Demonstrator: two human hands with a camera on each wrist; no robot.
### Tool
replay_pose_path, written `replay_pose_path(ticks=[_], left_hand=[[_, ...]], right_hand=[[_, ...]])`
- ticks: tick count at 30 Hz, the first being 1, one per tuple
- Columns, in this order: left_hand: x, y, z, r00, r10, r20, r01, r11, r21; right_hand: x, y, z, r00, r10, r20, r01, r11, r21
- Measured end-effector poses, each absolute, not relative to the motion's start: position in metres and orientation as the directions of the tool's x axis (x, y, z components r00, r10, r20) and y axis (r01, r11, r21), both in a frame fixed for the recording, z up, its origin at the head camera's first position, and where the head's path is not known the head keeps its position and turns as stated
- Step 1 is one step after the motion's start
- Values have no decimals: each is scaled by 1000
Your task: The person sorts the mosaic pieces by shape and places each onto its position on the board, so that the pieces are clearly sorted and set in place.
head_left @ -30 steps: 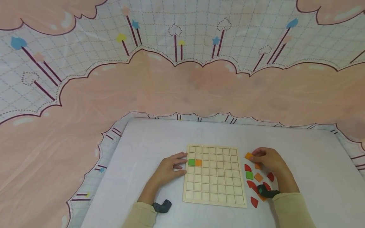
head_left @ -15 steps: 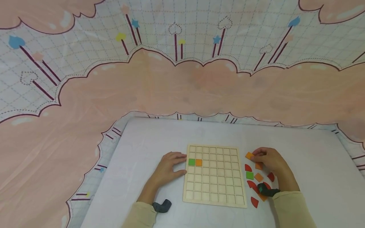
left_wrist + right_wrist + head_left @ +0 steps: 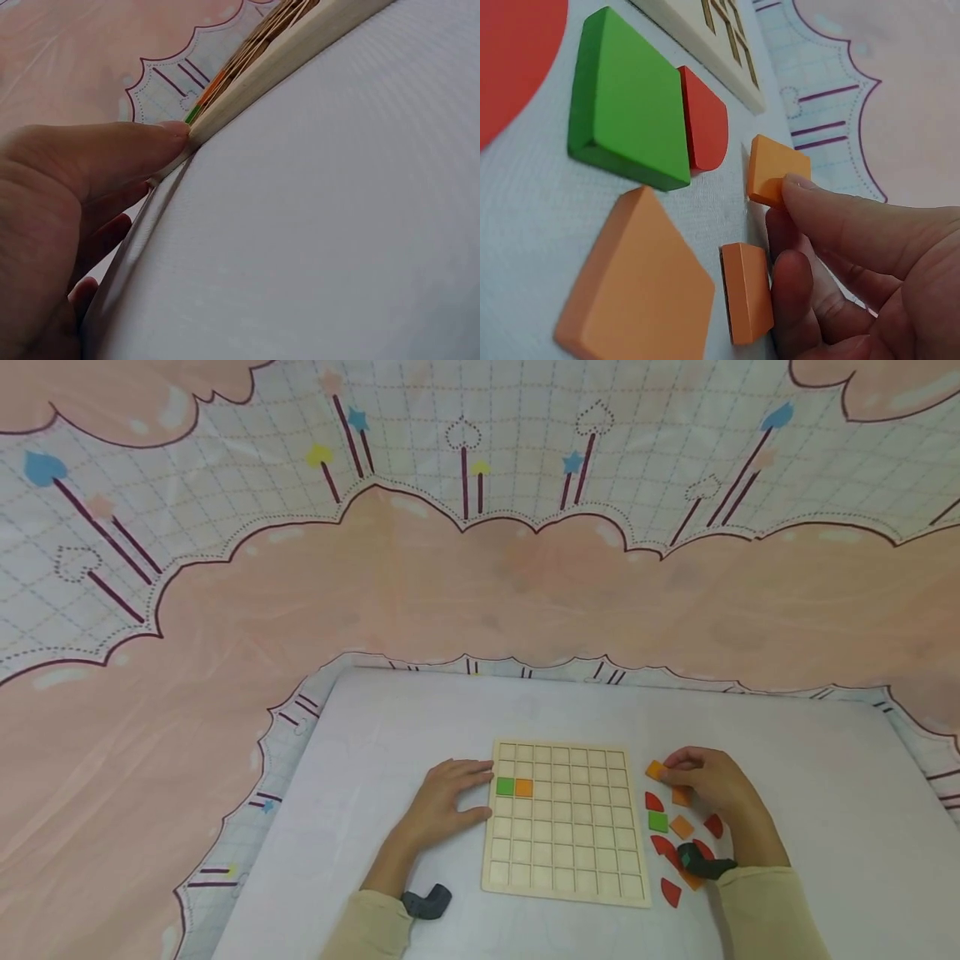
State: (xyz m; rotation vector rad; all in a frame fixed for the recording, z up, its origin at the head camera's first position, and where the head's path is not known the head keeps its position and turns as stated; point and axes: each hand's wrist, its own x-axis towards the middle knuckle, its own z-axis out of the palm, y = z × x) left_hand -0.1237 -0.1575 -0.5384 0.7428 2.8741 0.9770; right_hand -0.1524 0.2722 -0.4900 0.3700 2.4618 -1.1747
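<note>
With thumb and fingers, my right hand (image 3: 705, 777) pinches an orange square tile (image 3: 771, 166) just right of the wooden grid board (image 3: 562, 852). Below that hand lie another orange tile (image 3: 748, 294), a further orange tile (image 3: 682, 827), a green square tile (image 3: 634, 105) and a red rounded piece (image 3: 707, 120). My left hand (image 3: 442, 802) touches the board's left edge, its fingers fairly straight and the thumb apart from them. In the board's third row, a green tile (image 3: 506, 787) and an orange tile (image 3: 523, 788) sit side by side at the left.
Several red quarter-round pieces (image 3: 671, 892) are scattered right of the board, some partly hidden under the right wrist's dark strap (image 3: 701, 864). A second dark strap (image 3: 427, 902) is on the left wrist. The white table (image 3: 405, 718) meets a patterned cloth behind.
Over the last second the left hand's fingers have drawn closer together at the board's edge. The right hand stays almost still with the orange tile.
</note>
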Motion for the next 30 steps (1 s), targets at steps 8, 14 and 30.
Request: replay_pose_path(ticks=[8,14,30], left_hand=[[-125,-157,-537,-885,444,140,437,688,580],[-124,-156,-537,-886,445,133,432,682,590],[-124,-158,-540,-882,448,145,440,676,591]], right_hand=[[-151,268,-485,-888,56,-456,395,599,-696],[-150,258,-483,-912,-27,-409,324,562,-761],[-154,185,-488,-926,-240,-292,185,385,-904]])
